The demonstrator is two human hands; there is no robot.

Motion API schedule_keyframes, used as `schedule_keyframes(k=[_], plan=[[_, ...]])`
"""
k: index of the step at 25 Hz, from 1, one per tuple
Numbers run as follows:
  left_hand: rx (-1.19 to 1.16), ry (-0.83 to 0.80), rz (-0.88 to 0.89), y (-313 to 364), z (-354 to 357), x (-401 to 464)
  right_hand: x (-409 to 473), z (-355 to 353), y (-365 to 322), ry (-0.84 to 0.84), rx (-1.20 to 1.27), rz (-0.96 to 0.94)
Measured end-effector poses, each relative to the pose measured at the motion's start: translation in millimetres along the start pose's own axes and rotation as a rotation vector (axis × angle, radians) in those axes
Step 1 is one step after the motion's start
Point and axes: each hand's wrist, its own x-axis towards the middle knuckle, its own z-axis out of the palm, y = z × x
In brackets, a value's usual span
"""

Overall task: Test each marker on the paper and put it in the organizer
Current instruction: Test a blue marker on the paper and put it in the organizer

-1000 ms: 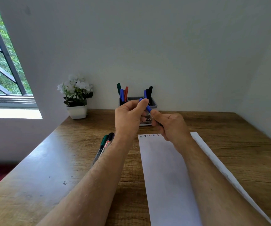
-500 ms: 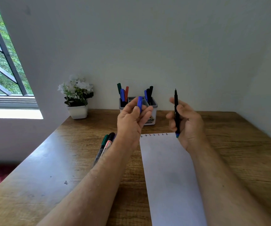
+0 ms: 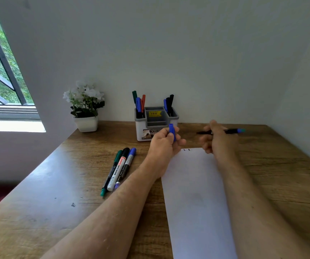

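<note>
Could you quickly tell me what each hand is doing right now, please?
Left hand: fingers pinch the blue cap.
Right hand: fingers grip the uncapped marker, lying roughly level.

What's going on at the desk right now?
A person is partway through testing markers. The left hand holds a blue cap, and the right hand holds the uncapped marker roughly level above the top of the paper, which carries a few small test marks at its top edge. Three markers lie on the table untested, and several stand in the organizer.
</note>
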Motion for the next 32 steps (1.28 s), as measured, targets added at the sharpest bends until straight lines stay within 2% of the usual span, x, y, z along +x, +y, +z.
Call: schedule_keyframes(k=[2, 8, 12, 17, 32], plan=[[0.038, -0.012, -0.014, -2.7, 2.4, -0.1, 0.2, -1.7, 6.1, 0.056, -0.229, -0.043], [0.068, -0.006, -0.019, -6.2, -0.4, 5.8, 1.2, -1.8, 12.4, -0.025, -0.449, -0.041], [0.061, 0.038, -0.026, -6.5, 0.4, 10.7, 2.3, -1.9, 9.8, -0.061, -0.407, -0.040], [0.080, 0.051, -0.039, -8.9, 0.7, 13.3, 1.1, -4.9, 11.4, -0.093, -0.510, -0.137], [0.095, 0.076, -0.055, -9.4, 2.1, 13.0, 0.2, -5.0, 12.4, -0.097, -0.543, -0.141]])
